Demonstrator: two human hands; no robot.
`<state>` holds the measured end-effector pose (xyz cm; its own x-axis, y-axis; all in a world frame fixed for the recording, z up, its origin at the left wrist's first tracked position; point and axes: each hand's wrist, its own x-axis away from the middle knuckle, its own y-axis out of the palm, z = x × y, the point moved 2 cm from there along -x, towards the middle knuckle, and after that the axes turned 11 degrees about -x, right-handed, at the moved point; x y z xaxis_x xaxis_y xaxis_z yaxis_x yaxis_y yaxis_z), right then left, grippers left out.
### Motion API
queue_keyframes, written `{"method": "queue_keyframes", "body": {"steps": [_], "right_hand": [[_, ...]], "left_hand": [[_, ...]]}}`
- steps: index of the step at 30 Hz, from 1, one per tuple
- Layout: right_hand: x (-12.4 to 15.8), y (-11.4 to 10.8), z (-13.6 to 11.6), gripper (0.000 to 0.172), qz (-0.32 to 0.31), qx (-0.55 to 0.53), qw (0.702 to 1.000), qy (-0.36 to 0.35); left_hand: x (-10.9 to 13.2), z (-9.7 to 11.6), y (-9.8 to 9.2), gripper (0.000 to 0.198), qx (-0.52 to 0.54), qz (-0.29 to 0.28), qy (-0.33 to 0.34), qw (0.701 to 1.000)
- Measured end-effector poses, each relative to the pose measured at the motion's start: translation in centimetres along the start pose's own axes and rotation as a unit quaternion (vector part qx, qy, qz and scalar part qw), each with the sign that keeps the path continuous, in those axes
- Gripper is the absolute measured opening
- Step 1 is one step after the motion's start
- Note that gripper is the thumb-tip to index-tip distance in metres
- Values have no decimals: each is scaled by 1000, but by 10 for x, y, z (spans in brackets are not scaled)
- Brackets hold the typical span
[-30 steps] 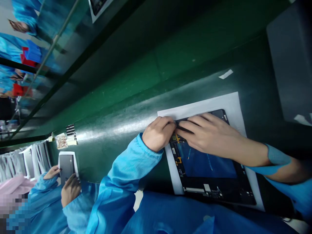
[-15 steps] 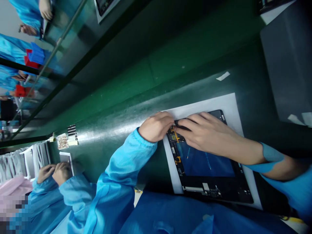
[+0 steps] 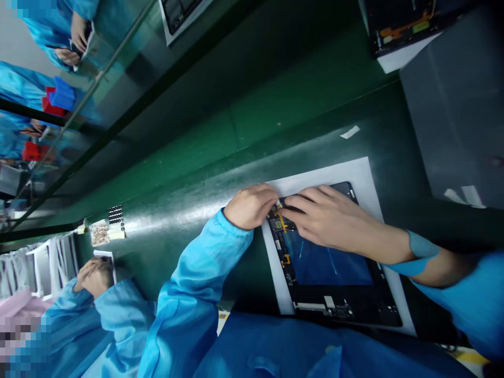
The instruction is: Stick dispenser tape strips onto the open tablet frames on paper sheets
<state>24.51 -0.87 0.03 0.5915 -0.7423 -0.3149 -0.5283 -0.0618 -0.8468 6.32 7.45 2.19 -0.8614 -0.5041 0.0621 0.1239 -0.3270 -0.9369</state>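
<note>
An opened tablet [image 3: 315, 303] lies on a white sheet [image 3: 360, 169] in front of me, its inside facing up. It has a large blue panel [image 3: 334, 265] and small boards with orange flex cables [image 3: 286, 259] along the left edge. At its upper left corner my left hand [image 3: 252, 206] is closed, thumb and fingers pinched together. My right hand [image 3: 326, 218] reaches over the tablet to the same corner, fingers bent and closed, the tips close to the left hand's. Whatever small part is between the fingertips is hidden.
A dark grey box-like object [image 3: 452, 121] stands at right, with another opened device [image 3: 405, 31] behind it. A white tape scrap [image 3: 350, 132] lies on the green bench [image 3: 189, 236]. A co-worker's hands [image 3: 94, 275] are at left, near a sheet of black dots [image 3: 115, 214].
The view has shifted slightly, showing more of the opened device at upper right. My hands stay at the same tablet corner. The co-worker's hands at left have drawn closer together.
</note>
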Motion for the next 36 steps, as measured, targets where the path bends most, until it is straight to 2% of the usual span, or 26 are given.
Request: {"method": "queue_keyframes", "body": {"steps": [6,13,26,36], "right_hand": [[0,1,0,26,-12,-9,1000,11],[-1,-1,0,23,-2,-8,1000,-4],[0,-2,0,21,-3,3,1000,-7],[0,0,-1,22,6,0,1000,-10]], "left_hand": [[-1,0,-1,24,5,-5,24,1000],[18,18,5,29,-103,84,20,991],[25,24,16,18,-187,152,-7,970],[15,28,6,19,-277,116,58,952]]}}
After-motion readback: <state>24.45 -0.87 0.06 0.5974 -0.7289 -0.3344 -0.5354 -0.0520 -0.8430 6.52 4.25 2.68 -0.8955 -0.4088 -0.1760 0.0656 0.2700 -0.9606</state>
